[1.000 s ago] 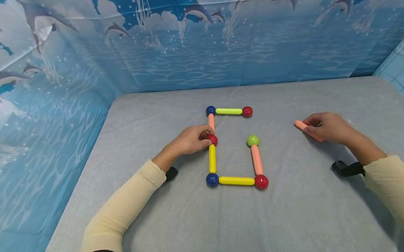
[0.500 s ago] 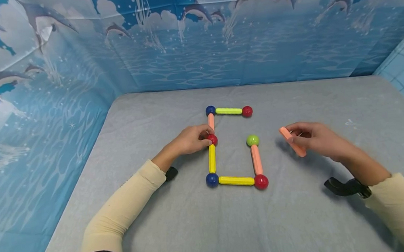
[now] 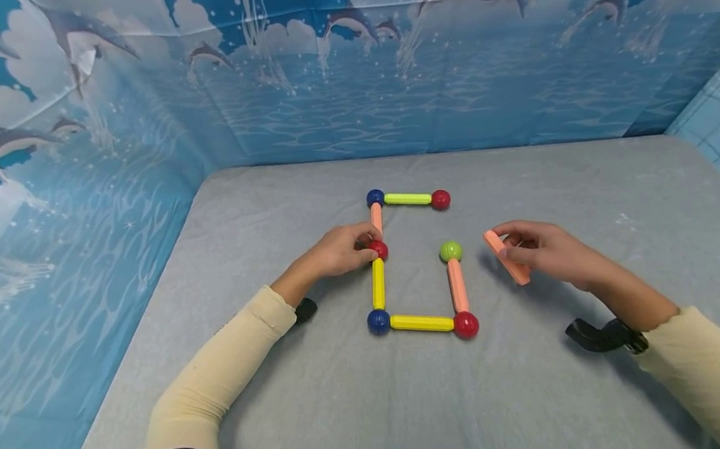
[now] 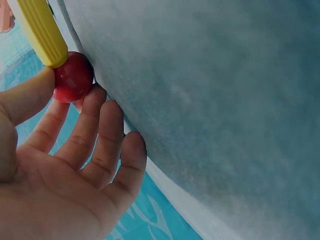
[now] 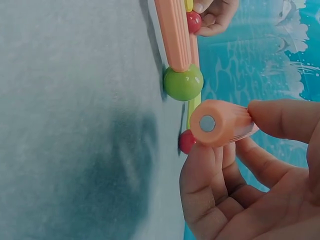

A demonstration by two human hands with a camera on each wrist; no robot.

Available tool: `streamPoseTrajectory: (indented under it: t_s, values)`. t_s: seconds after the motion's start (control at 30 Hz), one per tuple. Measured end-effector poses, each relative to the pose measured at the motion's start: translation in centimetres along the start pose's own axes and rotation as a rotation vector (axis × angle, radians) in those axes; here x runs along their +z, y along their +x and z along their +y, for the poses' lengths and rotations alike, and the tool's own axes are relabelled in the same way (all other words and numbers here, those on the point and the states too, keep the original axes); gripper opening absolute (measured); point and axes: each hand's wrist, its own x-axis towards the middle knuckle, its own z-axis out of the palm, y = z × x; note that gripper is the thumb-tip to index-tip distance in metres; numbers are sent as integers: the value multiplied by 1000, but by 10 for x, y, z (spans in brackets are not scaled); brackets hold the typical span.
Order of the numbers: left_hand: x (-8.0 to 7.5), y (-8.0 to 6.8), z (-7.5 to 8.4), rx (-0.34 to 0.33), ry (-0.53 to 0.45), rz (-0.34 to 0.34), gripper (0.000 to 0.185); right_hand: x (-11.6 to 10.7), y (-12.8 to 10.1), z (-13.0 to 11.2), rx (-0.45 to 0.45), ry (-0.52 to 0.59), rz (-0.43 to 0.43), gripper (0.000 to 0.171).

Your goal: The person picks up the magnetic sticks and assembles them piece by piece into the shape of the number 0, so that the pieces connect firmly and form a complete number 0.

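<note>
Now orange stick [image 3: 506,257] pinched in right grip [image 3: 548,251]

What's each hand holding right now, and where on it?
The right hand pinches a loose orange rod near its lower end. The left hand pinches the red ball at the frame's left joint.

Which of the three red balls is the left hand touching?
The red ball midway up the frame's left side, between the yellow and orange sticks; the left hand touches it.

Loose rod [image 3: 507,257] right of rod-and-ball frame [image 3: 421,322] on table [image 3: 546,394].
</note>
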Motion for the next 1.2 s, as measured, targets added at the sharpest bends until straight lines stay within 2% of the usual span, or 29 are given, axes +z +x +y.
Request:
streamPoseTrajectory:
  t_s: [0.2, 0.43, 0.57, 0.9, 1.2]
  values:
    - [-2, -1, 0, 1, 6, 8, 28, -2, 10, -7, 9, -9, 15, 46]
    - [-1, 3, 1, 29, 42, -2, 38, -6, 25, -15, 10, -9, 67, 51]
    - [-1, 5, 4, 25, 43, -10, 34, -7, 37, -14, 35, 15, 87, 53]
    - [-3, 4, 7, -10, 32, -23, 33, -8, 61, -8, 89, 156, 98, 57]
    - [-3, 2, 7, -19, 25, -17, 34, -4, 75, -20, 102, 281, 151, 60]
